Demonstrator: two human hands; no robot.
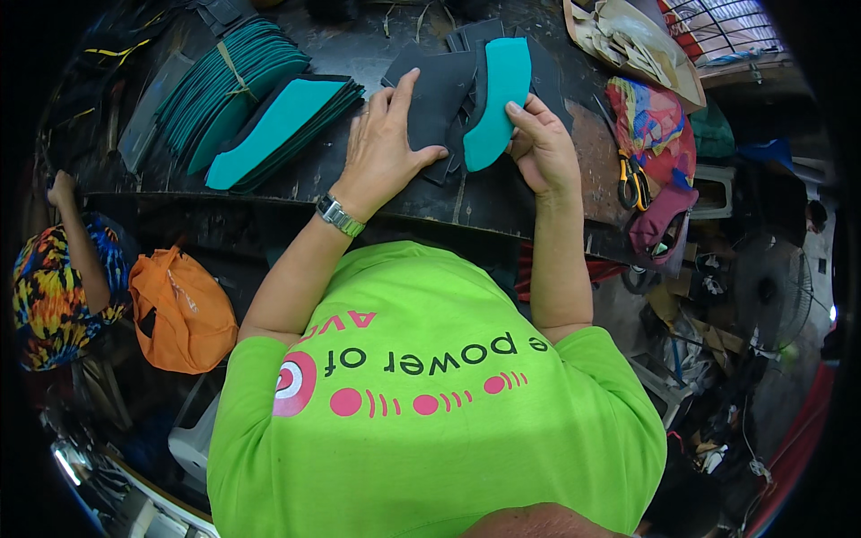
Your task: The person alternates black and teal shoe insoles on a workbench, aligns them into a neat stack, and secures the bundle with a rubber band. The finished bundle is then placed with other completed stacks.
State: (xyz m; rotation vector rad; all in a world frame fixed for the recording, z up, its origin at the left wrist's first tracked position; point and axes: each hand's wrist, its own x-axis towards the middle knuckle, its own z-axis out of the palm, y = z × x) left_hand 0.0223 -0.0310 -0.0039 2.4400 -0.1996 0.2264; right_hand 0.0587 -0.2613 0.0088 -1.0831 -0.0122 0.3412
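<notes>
My right hand point(545, 151) pinches the edge of a curved teal cut piece point(499, 100) between thumb and fingers. Dark cut pieces point(441, 88) lie in loose overlapping piles under and beside it. Over the left side of these dark pieces, my left hand point(384, 143) is open, with thumb and fingers spread apart. A fanned stack of teal-topped pieces point(282, 124) rests left of that hand. Farther left lies a thicker bundle of similar pieces point(224, 99), tied with a band.
Black-and-yellow scissors point(632, 184) and colourful patterned cloth point(650, 121) lie at the right of the dark worktable point(345, 169). A paper bag of scraps point(628, 45) is at the far right. An orange bag point(182, 309) and another person's arm point(79, 238) are at left.
</notes>
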